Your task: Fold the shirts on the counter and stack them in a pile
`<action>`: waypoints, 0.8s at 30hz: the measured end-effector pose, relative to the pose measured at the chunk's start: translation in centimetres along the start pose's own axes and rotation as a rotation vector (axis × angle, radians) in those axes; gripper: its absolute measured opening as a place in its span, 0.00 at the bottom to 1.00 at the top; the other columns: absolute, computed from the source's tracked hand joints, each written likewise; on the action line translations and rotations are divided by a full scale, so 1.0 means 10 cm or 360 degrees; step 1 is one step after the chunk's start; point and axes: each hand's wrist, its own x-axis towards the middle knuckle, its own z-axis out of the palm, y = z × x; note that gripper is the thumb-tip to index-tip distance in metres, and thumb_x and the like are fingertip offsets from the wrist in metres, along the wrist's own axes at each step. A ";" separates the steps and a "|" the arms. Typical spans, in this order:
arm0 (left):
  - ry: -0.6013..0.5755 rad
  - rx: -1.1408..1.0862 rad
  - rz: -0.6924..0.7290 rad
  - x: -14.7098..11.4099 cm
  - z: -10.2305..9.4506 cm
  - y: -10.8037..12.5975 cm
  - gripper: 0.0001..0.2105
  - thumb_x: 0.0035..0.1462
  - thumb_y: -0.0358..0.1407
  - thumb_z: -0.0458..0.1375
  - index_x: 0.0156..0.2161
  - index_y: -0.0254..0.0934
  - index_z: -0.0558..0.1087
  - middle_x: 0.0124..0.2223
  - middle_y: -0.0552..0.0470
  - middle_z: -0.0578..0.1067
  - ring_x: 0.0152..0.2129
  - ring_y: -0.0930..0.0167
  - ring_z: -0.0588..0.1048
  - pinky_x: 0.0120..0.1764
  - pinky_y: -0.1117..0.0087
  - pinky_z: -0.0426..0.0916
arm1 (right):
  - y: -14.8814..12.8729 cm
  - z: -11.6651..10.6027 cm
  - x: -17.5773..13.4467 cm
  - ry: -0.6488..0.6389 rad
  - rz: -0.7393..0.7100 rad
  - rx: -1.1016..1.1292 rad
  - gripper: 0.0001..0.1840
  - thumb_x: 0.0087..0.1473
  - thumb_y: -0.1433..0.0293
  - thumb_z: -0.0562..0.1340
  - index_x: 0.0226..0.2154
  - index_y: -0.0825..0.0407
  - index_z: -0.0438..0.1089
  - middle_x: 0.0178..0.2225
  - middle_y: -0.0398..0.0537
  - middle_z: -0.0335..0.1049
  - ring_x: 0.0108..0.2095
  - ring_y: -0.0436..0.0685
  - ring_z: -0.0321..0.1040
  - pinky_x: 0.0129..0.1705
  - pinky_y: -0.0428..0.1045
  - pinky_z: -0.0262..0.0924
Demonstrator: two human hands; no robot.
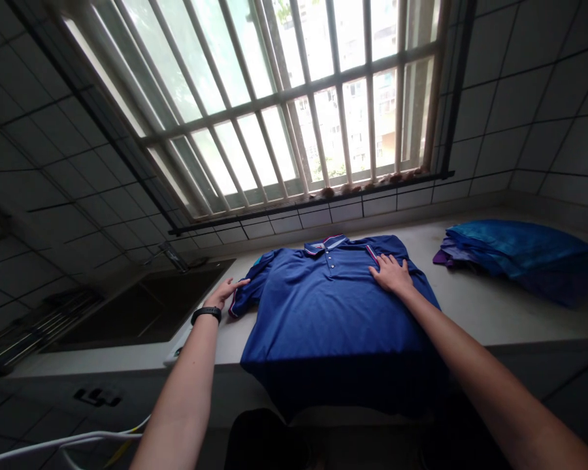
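A blue polo shirt (318,307) lies front side up on the white counter, its collar toward the window and its lower part hanging over the front edge. Red and white trim shows on the collar, sleeve and chest. My left hand (221,292), with a black band on the wrist, touches the sleeve at the left with its fingers stretched out. On the right side of the chest, my right hand (392,271) rests flat beside the striped trim, fingers spread. Neither hand grips the cloth.
A folded pile of blue and purple cloth (519,251) lies at the counter's right. To the left is a dark sink (147,303) with a tap (174,256) behind it. A barred window (294,98) is above the counter (470,313). White cables (68,440) hang at lower left.
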 end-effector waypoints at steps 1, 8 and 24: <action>-0.0019 -0.0002 0.0022 0.00 0.00 -0.01 0.25 0.39 0.32 0.78 0.41 0.38 0.73 0.53 0.40 0.80 0.60 0.59 0.73 0.59 0.64 0.68 | 0.00 0.00 0.00 0.0000 -0.0001 0.0002 0.36 0.71 0.54 0.43 0.75 0.49 0.51 0.76 0.54 0.46 0.75 0.66 0.43 0.72 0.71 0.38; -0.0021 -0.0002 0.0145 0.05 -0.03 0.06 0.26 0.28 0.30 0.79 0.36 0.35 0.76 0.35 0.49 0.81 0.38 0.61 0.81 0.42 0.66 0.75 | -0.01 -0.03 -0.01 -0.0019 0.0002 0.0009 0.36 0.71 0.53 0.43 0.74 0.49 0.51 0.76 0.54 0.46 0.75 0.65 0.42 0.72 0.70 0.37; -0.0835 0.0841 0.0807 -0.57 0.61 1.17 0.32 0.38 0.54 0.72 0.47 0.38 0.77 0.40 0.50 0.80 0.37 0.64 0.77 0.38 0.68 0.71 | 0.00 -0.03 -0.01 -0.0020 0.0000 -0.0003 0.36 0.71 0.54 0.43 0.74 0.51 0.51 0.76 0.54 0.46 0.75 0.65 0.42 0.73 0.70 0.37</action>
